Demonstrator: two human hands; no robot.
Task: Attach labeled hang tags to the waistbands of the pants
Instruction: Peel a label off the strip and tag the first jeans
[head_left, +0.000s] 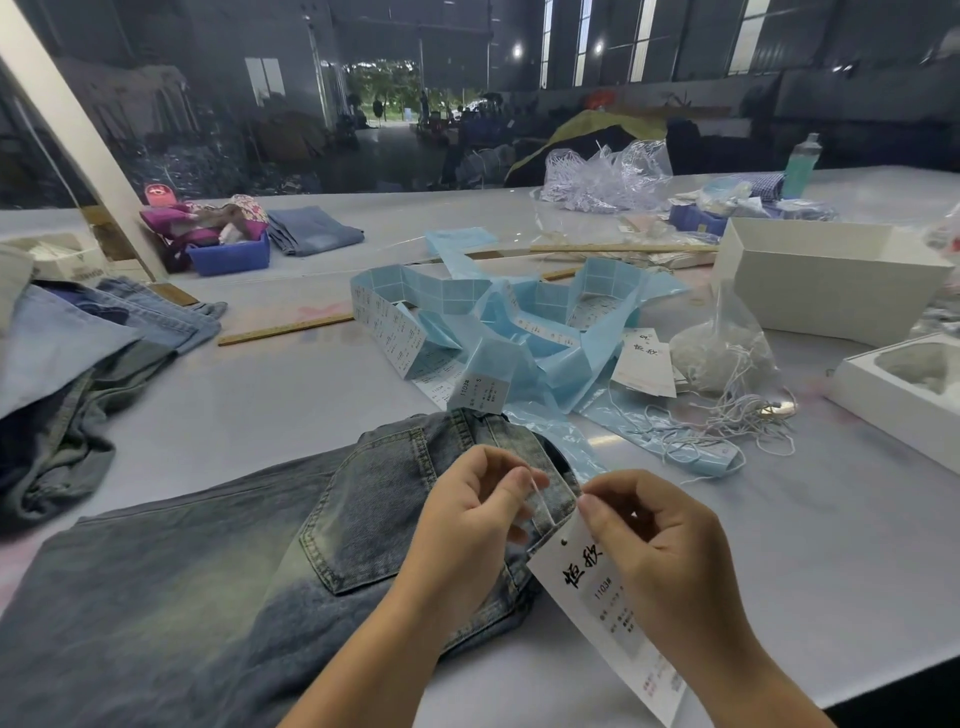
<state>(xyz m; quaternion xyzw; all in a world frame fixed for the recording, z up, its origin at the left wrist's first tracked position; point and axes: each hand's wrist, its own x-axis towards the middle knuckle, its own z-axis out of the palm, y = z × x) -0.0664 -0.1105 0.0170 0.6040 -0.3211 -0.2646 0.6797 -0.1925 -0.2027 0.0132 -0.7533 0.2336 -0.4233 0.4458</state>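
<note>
On the pale counter (779, 519) a pair of faded blue jeans (208, 571) lies back pocket up, waistband toward the right hand. Left hand (467, 525) pinches what looks like a thin white string (537, 499) at the waistband, while right hand (660, 540) has its grip clamped on the white hang tag (587, 587). Beyond them sprawl blue label strips (519, 322) and a bag of strings (722, 353).

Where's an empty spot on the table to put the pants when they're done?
Bare table lies between the jeans, the denim pile and the wooden ruler. Another bare patch is right of the hands. The blue label strips and strings crowd the middle.
</note>
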